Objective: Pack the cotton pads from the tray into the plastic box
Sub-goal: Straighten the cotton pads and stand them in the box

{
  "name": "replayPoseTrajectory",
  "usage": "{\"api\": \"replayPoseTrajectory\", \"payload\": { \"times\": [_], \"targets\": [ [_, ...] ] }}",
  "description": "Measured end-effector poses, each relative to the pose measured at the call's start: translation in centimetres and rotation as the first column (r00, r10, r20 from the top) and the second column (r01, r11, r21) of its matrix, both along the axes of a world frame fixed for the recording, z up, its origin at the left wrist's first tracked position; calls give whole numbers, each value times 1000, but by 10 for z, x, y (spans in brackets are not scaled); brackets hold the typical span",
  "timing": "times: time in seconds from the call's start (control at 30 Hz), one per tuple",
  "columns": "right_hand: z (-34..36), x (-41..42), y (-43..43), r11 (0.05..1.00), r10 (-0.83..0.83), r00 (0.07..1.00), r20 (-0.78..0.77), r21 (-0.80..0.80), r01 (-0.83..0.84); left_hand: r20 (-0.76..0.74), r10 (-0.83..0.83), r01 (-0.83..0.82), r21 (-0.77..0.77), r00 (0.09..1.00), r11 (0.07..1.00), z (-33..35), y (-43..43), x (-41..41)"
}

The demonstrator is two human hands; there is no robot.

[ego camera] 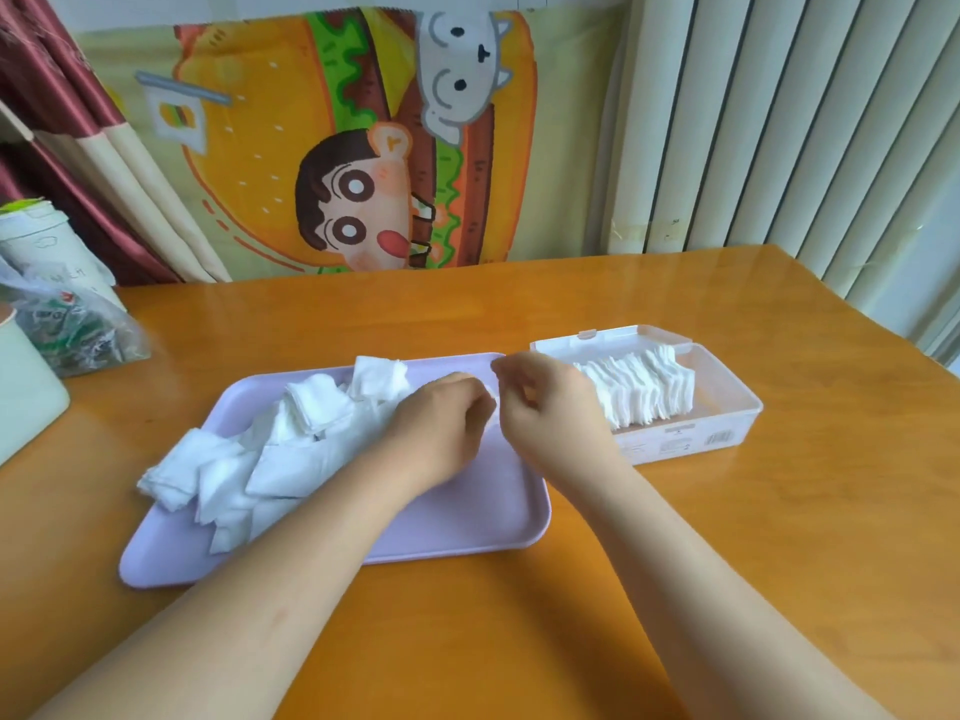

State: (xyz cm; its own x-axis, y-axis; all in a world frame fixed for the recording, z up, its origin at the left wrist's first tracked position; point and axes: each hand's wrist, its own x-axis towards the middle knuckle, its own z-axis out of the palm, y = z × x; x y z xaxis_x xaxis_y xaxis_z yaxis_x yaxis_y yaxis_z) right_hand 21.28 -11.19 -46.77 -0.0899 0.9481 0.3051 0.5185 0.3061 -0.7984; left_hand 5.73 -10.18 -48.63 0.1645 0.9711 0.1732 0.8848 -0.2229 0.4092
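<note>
A lilac tray (467, 517) lies on the table with a loose heap of white cotton pads (270, 449) over its left half. To its right stands a clear plastic box (727, 402), lid open at the back, holding a row of upright cotton pads (639, 392). My left hand (441, 423) and my right hand (550, 402) meet above the tray's far right corner, fingers curled. A sliver of white pad (491, 394) shows between them, pinched; which hand grips it is unclear.
The table (571, 615) is glossy orange wood. At the left edge sit a plastic bag (78, 335) of small items and a pale green container (26, 402). A cartoon cloth hangs behind the table, blinds at the right.
</note>
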Motion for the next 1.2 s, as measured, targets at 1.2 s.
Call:
{"api": "replayPoseTrajectory", "payload": {
  "times": [1.2],
  "targets": [
    [-28,-11,-5,927,269,950,-162,-223,-300,662,177,-199,-42,729,979,-28,-52,-36]
  ]
}}
